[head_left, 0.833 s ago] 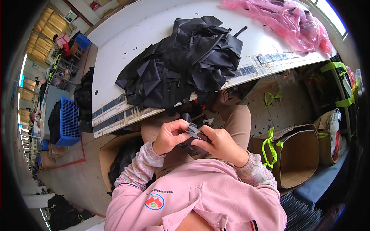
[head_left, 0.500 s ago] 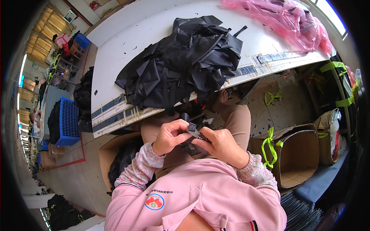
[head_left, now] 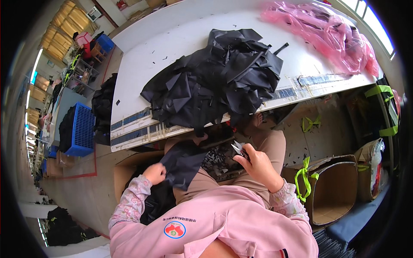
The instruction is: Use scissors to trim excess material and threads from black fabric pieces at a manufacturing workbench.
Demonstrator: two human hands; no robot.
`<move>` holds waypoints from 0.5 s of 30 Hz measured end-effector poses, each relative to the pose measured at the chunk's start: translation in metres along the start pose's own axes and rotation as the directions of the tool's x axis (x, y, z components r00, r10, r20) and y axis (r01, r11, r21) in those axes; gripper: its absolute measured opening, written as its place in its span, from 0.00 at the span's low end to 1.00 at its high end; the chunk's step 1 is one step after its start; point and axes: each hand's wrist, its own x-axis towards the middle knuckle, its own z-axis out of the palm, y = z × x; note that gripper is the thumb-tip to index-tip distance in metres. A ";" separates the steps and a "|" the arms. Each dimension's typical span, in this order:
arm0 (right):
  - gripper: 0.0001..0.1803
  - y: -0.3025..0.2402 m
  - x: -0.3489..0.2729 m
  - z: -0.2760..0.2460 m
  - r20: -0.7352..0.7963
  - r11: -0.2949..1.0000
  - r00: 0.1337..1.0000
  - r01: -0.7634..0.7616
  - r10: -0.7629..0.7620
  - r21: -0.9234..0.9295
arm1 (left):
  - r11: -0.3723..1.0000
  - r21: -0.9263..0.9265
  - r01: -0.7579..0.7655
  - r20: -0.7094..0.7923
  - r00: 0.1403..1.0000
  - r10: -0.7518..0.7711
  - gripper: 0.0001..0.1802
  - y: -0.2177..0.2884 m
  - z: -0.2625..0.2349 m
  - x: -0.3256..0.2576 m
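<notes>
My left hand (head_left: 155, 173) is closed at the edge of a black fabric piece (head_left: 185, 164), which hangs over my lap at the left. My right hand (head_left: 260, 167) grips small thread snips (head_left: 237, 148), their metal blades apart and pointing up and left. Most of the snips' handle is hidden inside my fingers. The blades do not touch any fabric. Ahead of both hands, a heap of black fabric pieces (head_left: 215, 81) lies on the white table (head_left: 146, 51), part of it drooping over the near edge.
Below my left arm stands a cardboard box (head_left: 122, 170) with black fabric in it. An open cardboard box (head_left: 333, 189) with a green ribbon is at the right. Pink plastic film (head_left: 331, 38) covers the table's far right; a blue crate (head_left: 84, 129) stands left.
My hands have parted. The left has swung left and down with the black fabric piece, while the right has moved slightly right with the snips, whose blades now show.
</notes>
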 end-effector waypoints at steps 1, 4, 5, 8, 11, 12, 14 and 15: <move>0.18 0.002 0.001 0.003 0.009 1.000 1.000 0.020 -0.020 0.006 | 0.982 0.135 0.134 0.238 0.957 -0.164 0.13 -0.037 0.034 -0.015; 0.18 0.017 0.005 0.018 0.018 0.996 1.000 -0.012 0.013 -0.089 | 0.939 0.332 0.092 0.672 0.675 -0.303 0.24 -0.069 0.090 -0.054; 0.18 0.016 0.009 0.022 0.023 0.996 1.000 0.006 -0.004 -0.086 | 0.937 0.341 0.076 0.708 0.635 -0.309 0.28 -0.076 0.100 -0.062; 0.18 0.014 0.012 0.025 0.014 0.999 1.000 -0.018 0.019 -0.041 | 0.992 0.004 0.129 0.521 0.846 -0.112 0.24 -0.033 0.027 -0.024; 0.18 0.011 0.019 0.033 -0.028 0.996 0.996 0.084 -0.085 -0.026 | 0.871 -0.477 -0.113 -0.229 0.974 0.002 0.11 0.012 -0.032 0.031; 0.17 0.012 0.020 0.036 0.009 0.999 0.999 0.040 -0.040 -0.016 | 0.867 -0.490 -0.093 -0.299 0.952 -0.067 0.09 0.041 -0.064 0.051; 0.17 0.007 0.021 0.040 0.041 0.999 0.998 0.039 -0.040 0.014 | 0.913 -0.293 -0.283 -0.635 0.771 0.035 0.12 0.048 -0.084 0.102; 0.16 0.007 0.019 0.040 0.065 0.999 0.997 0.030 -0.032 0.020 | 0.934 -0.232 -0.271 -0.662 0.748 0.052 0.18 0.060 -0.099 0.123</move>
